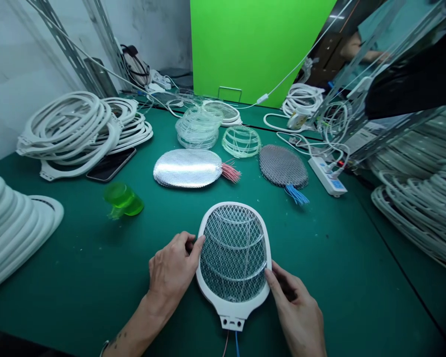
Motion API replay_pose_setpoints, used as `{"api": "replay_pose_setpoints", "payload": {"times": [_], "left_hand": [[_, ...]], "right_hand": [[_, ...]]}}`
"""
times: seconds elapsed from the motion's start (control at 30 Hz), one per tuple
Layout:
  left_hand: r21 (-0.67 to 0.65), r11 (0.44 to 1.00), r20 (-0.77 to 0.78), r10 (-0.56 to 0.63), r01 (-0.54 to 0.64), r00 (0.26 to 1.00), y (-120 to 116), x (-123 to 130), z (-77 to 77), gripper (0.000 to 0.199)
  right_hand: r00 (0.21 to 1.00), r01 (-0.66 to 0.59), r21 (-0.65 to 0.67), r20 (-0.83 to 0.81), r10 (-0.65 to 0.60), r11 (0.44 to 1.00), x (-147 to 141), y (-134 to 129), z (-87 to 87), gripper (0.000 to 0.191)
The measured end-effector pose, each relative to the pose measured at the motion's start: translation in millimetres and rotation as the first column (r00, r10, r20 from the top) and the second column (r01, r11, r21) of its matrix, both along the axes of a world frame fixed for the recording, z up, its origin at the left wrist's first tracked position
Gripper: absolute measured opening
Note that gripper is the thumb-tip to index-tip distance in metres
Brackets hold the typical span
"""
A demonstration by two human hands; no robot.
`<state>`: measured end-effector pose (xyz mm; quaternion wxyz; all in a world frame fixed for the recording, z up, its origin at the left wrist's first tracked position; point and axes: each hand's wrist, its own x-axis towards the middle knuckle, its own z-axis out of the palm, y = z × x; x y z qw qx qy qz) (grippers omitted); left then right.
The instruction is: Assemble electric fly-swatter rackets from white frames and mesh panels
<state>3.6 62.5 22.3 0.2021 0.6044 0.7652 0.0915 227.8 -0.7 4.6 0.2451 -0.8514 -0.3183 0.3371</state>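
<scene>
Between my two hands is a white mosquito swatter head, an oval frame around wire mesh, with a red and a blue wire coming out of its neck at the bottom. My left hand grips the frame's left rim, thumb on top. My right hand holds the lower right rim between thumb and fingers. Beyond it lie a stack of shiny mesh sheets with red wires and a darker mesh stack with blue wires.
White frames are piled at the left by a phone, with more frames nearer. A green container stands left. Clear plastic rings lie at the back. A power strip and stacked frames occupy the right. A person is behind.
</scene>
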Motion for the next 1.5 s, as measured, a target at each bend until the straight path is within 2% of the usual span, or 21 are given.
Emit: {"api": "replay_pose_setpoints", "payload": {"times": [0.13, 0.27, 0.5, 0.6, 0.7, 0.77, 0.87, 0.93, 1.03, 1.13, 1.27, 1.4, 1.5], "left_hand": [[0.039, 0.999, -0.029, -0.007, 0.008, 1.000, 7.6, 3.1, -2.2, 0.025], [0.100, 0.995, -0.078, -0.021, 0.029, 0.997, 6.7, 7.0, -7.7, 0.020], [0.212, 0.977, -0.038, -0.013, 0.021, 0.999, 0.2, 5.8, -17.3, 0.020], [0.186, 0.983, -0.030, -0.001, 0.006, 1.000, 2.1, 5.7, -15.6, 0.020], [0.106, 0.994, -0.010, 0.022, -0.021, 1.000, 8.5, 5.4, -10.2, 0.020], [0.074, 0.997, 0.009, 0.014, -0.014, 1.000, 14.0, 5.5, -6.4, 0.024], [0.093, 0.995, -0.021, -0.022, 0.024, 1.000, 20.4, 6.8, -3.2, 0.027], [0.103, 0.994, -0.043, -0.024, 0.028, 0.999, 22.4, 7.7, -3.1, 0.022], [0.081, 0.997, 0.040, 0.015, -0.018, 0.999, 23.1, 7.4, -5.2, 0.022], [0.054, 0.997, 0.142, 0.054, -0.062, 0.988, 23.1, 5.5, -8.4, 0.022], [0.095, 0.992, 0.184, 0.064, -0.083, 0.981, 22.6, 4.1, -12.6, 0.021], [0.112, 0.987, 0.226, 0.088, -0.115, 0.970, 20.9, 5.1, -14.6, 0.020], [0.101, 0.990, 0.162, 0.079, -0.096, 0.984, 20.1, 6.7, -13.9, 0.020]], "right_hand": [[0.999, -0.029, 0.002, 0.027, 0.029, 1.000, 1.7, 6.4, 3.3, 0.075], [0.996, -0.093, 0.052, 0.024, 0.092, 0.994, 3.7, 8.5, 0.0, 0.071], [0.996, -0.081, 0.080, -0.024, 0.083, 0.994, 4.8, 7.9, -6.7, 0.068], [0.996, -0.093, 0.051, 0.021, 0.092, 0.994, 4.0, 9.1, -4.6, 0.071], [0.994, -0.096, 0.025, 0.048, 0.095, 0.995, 4.1, 11.0, -1.6, 0.072], [0.995, -0.095, 0.019, 0.022, 0.094, 0.995, 5.4, 12.8, 0.0, 0.074], [0.996, -0.080, 0.029, -0.032, 0.081, 0.996, 8.9, 16.5, 0.6, 0.080], [0.994, -0.100, 0.058, -0.031, 0.102, 0.993, 11.1, 19.0, -0.7, 0.076], [0.990, -0.121, 0.136, -0.054, 0.129, 0.983, 12.5, 20.5, -4.9, 0.067], [0.987, -0.076, 0.210, -0.120, 0.103, 0.975, 11.9, 18.1, -9.5, 0.064], [0.981, -0.053, 0.277, -0.168, 0.102, 0.960, 11.4, 15.4, -13.3, 0.058], [0.986, -0.083, 0.239, -0.124, 0.115, 0.968, 11.8, 17.8, -13.5, 0.058], [0.991, -0.105, 0.185, -0.059, 0.117, 0.977, 10.5, 19.2, -11.7, 0.057]]}}
